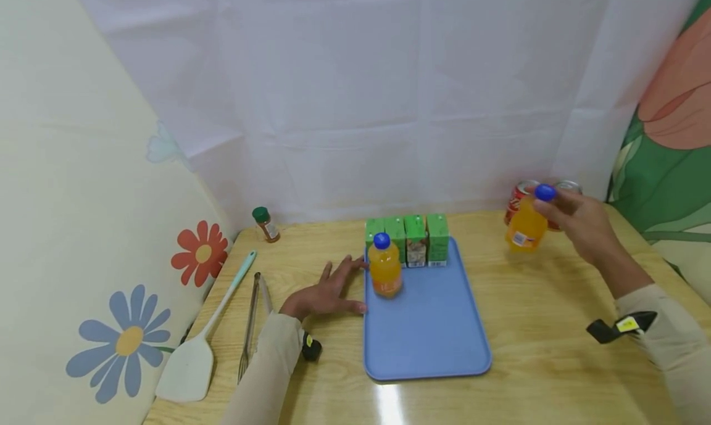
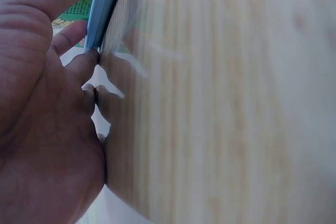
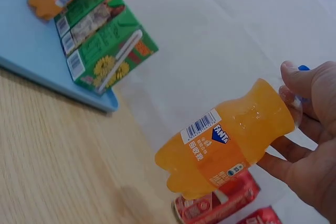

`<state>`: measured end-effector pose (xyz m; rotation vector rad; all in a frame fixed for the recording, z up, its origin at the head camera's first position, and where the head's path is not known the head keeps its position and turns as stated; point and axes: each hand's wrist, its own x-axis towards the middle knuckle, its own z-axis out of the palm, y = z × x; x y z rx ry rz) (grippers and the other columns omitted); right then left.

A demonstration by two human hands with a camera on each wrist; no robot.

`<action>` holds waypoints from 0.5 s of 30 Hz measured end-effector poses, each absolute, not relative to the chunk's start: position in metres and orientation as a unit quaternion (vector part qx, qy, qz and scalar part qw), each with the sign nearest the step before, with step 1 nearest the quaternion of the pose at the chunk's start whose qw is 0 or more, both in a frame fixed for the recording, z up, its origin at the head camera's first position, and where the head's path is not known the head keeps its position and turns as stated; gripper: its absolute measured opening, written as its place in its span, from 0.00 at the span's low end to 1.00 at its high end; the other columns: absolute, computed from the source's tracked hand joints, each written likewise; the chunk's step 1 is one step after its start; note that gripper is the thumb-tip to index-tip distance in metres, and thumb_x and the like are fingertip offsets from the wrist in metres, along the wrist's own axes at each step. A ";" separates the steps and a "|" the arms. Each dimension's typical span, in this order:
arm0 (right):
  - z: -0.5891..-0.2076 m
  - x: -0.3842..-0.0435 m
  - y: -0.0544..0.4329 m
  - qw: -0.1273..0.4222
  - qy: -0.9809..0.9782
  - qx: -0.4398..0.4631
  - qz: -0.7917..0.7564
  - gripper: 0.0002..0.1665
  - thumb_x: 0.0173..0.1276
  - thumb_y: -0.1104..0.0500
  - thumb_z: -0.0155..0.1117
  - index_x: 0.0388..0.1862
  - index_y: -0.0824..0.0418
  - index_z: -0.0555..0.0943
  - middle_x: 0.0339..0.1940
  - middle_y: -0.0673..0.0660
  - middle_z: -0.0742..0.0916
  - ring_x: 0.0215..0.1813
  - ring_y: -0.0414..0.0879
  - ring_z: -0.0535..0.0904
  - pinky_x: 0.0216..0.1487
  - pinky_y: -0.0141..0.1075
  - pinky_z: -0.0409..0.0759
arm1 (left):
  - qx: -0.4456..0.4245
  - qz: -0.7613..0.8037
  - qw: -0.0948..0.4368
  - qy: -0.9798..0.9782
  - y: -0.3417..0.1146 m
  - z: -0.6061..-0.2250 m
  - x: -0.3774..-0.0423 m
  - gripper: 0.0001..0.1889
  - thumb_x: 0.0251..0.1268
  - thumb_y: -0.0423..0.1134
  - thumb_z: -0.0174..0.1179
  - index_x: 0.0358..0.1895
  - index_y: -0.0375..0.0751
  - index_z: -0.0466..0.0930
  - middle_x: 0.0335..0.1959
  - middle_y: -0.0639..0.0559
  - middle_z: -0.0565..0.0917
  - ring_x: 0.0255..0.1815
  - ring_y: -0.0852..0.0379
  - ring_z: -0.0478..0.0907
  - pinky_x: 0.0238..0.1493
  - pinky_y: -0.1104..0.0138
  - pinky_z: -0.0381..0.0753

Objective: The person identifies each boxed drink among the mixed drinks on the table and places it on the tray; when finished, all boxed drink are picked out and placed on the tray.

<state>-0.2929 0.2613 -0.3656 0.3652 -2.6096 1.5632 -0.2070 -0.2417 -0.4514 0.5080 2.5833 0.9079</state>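
Observation:
Gripped near its blue cap, an orange Fanta bottle [image 1: 526, 226] hangs tilted above the table in my right hand [image 1: 583, 224]. The right wrist view shows the bottle's label [image 3: 212, 142] and my thumb and fingers around its neck. My left hand [image 1: 328, 292] rests on the table with fingers spread, its fingertips and thumb touching the left edge of a blue tray [image 1: 428, 332]. On that tray stands a second orange bottle [image 1: 386, 274], in front of a row of several green drink cartons [image 1: 437, 237] along the back edge.
Red cans [image 1: 515, 200] stand at the back right, partly behind the right hand and bottle. To the left lie a spatula [image 1: 189, 363] and metal tongs [image 1: 250, 326]. A green-capped spice jar [image 1: 269, 226] stands at the back left, before the white cloth [image 1: 344, 104].

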 end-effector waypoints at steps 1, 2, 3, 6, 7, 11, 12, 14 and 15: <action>-0.363 -0.291 0.258 0.036 -0.846 0.123 0.517 0.33 0.75 0.40 0.58 0.72 0.54 0.74 0.64 0.53 0.78 0.54 0.38 0.76 0.45 0.22 0.80 | 0.181 0.320 0.177 0.913 -0.242 -0.452 -0.207 0.50 0.59 0.63 0.68 0.80 0.58 0.49 0.83 0.50 0.40 0.81 0.47 0.25 0.75 0.50 0.16; -0.360 -0.290 0.254 0.034 -0.839 0.132 0.527 0.32 0.75 0.41 0.58 0.71 0.54 0.75 0.64 0.52 0.80 0.55 0.37 0.77 0.46 0.22 0.80 | 0.182 0.319 0.177 0.913 -0.242 -0.452 -0.208 0.50 0.59 0.63 0.68 0.80 0.58 0.49 0.83 0.51 0.40 0.81 0.47 0.26 0.75 0.50 0.17; -0.357 -0.288 0.250 0.031 -0.830 0.141 0.538 0.30 0.75 0.43 0.59 0.71 0.54 0.75 0.64 0.50 0.80 0.55 0.37 0.77 0.47 0.23 0.80 | 0.183 0.318 0.177 0.913 -0.242 -0.452 -0.208 0.50 0.59 0.63 0.68 0.80 0.58 0.49 0.83 0.51 0.40 0.82 0.47 0.26 0.75 0.50 0.17; -0.350 -0.284 0.240 0.034 -0.799 0.178 0.573 0.25 0.76 0.50 0.60 0.68 0.58 0.78 0.56 0.48 0.85 0.49 0.38 0.80 0.44 0.22 0.80 | 0.183 0.318 0.178 0.913 -0.242 -0.452 -0.208 0.50 0.59 0.63 0.67 0.80 0.58 0.49 0.83 0.52 0.40 0.81 0.47 0.26 0.75 0.50 0.16; -0.348 -0.284 0.236 0.034 -0.789 0.193 0.583 0.24 0.77 0.52 0.60 0.67 0.59 0.78 0.55 0.49 0.86 0.49 0.40 0.80 0.45 0.23 0.81 | 0.182 0.318 0.178 0.913 -0.242 -0.452 -0.208 0.50 0.59 0.63 0.67 0.80 0.58 0.49 0.83 0.52 0.40 0.81 0.47 0.26 0.75 0.50 0.16; -0.341 -0.280 0.223 0.046 -0.784 0.231 0.575 0.22 0.77 0.54 0.60 0.66 0.59 0.80 0.53 0.53 0.86 0.47 0.45 0.80 0.39 0.28 0.83 | 0.183 0.315 0.177 0.914 -0.242 -0.452 -0.208 0.49 0.60 0.63 0.67 0.80 0.58 0.49 0.83 0.51 0.39 0.81 0.46 0.26 0.75 0.50 0.16; -0.339 -0.278 0.219 0.042 -0.786 0.233 0.571 0.22 0.77 0.53 0.59 0.67 0.57 0.79 0.59 0.53 0.84 0.52 0.47 0.80 0.43 0.31 0.85 | 0.184 0.315 0.176 0.914 -0.242 -0.452 -0.208 0.49 0.60 0.63 0.67 0.80 0.58 0.49 0.83 0.51 0.39 0.81 0.46 0.26 0.75 0.50 0.16; -0.335 -0.275 0.212 0.041 -0.794 0.238 0.558 0.22 0.77 0.51 0.59 0.67 0.54 0.80 0.59 0.52 0.84 0.51 0.49 0.79 0.39 0.34 0.84 | 0.187 0.314 0.174 0.914 -0.242 -0.452 -0.208 0.49 0.61 0.62 0.67 0.80 0.58 0.49 0.83 0.51 0.40 0.82 0.46 0.26 0.75 0.50 0.16; -0.333 -0.273 0.208 0.037 -0.795 0.240 0.556 0.22 0.77 0.50 0.59 0.67 0.53 0.80 0.58 0.52 0.84 0.51 0.50 0.78 0.38 0.34 0.83 | 0.188 0.315 0.174 0.914 -0.242 -0.452 -0.208 0.49 0.61 0.62 0.67 0.80 0.58 0.49 0.83 0.51 0.40 0.82 0.47 0.26 0.75 0.50 0.17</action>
